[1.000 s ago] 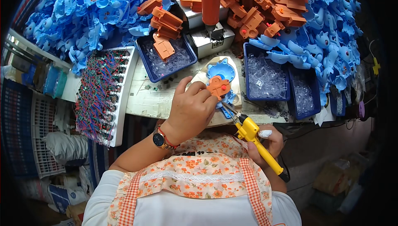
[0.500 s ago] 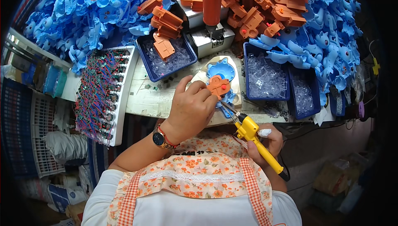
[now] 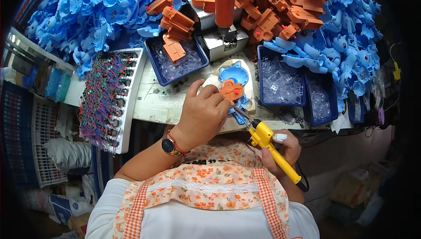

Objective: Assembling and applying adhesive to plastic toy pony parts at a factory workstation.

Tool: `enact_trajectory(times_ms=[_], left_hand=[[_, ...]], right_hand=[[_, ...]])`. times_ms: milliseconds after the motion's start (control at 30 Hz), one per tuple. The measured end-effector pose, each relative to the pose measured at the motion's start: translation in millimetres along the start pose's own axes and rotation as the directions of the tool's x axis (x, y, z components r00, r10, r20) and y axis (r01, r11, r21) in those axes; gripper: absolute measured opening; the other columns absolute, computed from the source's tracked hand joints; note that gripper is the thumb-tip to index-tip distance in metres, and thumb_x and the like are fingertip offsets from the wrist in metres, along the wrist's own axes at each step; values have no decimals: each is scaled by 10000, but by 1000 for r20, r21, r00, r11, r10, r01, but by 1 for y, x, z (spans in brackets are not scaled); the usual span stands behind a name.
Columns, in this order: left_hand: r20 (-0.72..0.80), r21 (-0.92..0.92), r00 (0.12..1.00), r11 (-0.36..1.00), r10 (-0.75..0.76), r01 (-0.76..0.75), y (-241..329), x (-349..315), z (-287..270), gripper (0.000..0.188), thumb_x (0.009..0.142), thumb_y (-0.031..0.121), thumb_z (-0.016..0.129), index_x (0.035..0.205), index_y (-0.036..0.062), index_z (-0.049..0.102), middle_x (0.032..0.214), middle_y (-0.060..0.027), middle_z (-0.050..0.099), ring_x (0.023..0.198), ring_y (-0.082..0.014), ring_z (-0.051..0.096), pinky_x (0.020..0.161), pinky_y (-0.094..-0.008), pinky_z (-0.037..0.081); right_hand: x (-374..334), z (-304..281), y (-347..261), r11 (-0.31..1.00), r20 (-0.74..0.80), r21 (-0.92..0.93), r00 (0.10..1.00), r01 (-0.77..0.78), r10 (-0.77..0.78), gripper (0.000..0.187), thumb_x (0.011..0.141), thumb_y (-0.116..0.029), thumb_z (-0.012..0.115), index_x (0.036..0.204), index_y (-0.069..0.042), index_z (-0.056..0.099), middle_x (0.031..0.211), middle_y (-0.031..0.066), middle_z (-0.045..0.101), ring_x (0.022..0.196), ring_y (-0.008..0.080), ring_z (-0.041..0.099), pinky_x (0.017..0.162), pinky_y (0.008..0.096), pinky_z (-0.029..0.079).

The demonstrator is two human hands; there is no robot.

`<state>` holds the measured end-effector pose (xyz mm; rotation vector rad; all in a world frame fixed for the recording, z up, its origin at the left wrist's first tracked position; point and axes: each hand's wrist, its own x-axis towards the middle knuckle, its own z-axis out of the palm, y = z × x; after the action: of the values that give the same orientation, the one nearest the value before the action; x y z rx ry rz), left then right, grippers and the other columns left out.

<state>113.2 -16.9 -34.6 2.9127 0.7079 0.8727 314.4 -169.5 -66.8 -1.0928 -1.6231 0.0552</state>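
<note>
A blue animal-shaped plastic shell (image 3: 239, 73) lies on a pale fixture (image 3: 249, 91) at the bench's front edge. Set in the shell is an orange plastic case (image 3: 229, 91) with a red knob. My left hand (image 3: 203, 115) is curled against the case's left side; its fingertips are hidden, so whatever they pinch cannot be made out. In my right hand (image 3: 287, 151), one finger wrapped in white, is a yellow soldering gun (image 3: 268, 141). Its metal tip points up-left and reaches the shell's lower part, just below the orange case.
Blue bins of clear plastic pieces (image 3: 280, 81) (image 3: 180, 66) flank the fixture. A white tray (image 3: 133, 99) of wired parts lies left. Blue shells (image 3: 109, 11) and orange cases (image 3: 265, 22) are heaped behind. A red-orange tool (image 3: 224, 2) hangs overhead.
The soldering gun and my right hand have shifted very slightly, with the tip still at the shell. My left hand stays in place.
</note>
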Motion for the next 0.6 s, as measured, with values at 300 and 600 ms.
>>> enact_trajectory(times_ms=[300, 600], left_hand=[[-5, 0, 1000, 1000, 1, -1, 0, 0, 0, 103, 715, 114, 713, 771, 84, 632, 800, -47, 632, 916, -235, 611, 982, -489, 421], [-22, 8, 1000, 1000, 2, -2, 0, 0, 2, 62, 743, 111, 682, 747, 82, 627, 781, -49, 627, 894, -231, 607, 976, -480, 426]], right_hand=[[9, 2, -3, 1000, 21, 28, 1000, 8, -9, 424, 708, -57, 741, 1042, -13, 482, 682, 112, 573, 500, 212, 551, 461, 298, 434], [18, -2, -13, 996, 18, -71, 999, -46, 47, 429, 681, -61, 743, 1031, 4, 503, 675, 103, 561, 480, 193, 522, 448, 295, 424]])
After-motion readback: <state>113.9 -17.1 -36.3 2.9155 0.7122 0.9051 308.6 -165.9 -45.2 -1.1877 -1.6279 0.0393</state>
